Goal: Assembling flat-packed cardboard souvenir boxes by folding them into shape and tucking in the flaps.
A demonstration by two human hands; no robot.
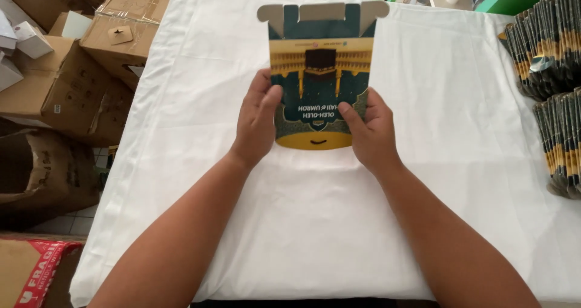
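From the head camera, a table draped in a white cloth (315, 223) is filling most of the view, with brown cardboard cartons (66, 84) piling up on the floor to the left and stacks of flat printed cartons (554, 90) lying along the right edge.

A flat, unfolded gift box (319, 72) in teal and yellow is being held just above the cloth, its grey tabs pointing away from the person. By the look of it, the folding is barely starting: no side is standing up yet.

The left hand (257, 123) is gripping the box's left edge, thumb on the printed face; the right hand (370, 129) is gripping the right edge likewise, so the box is sitting between both.
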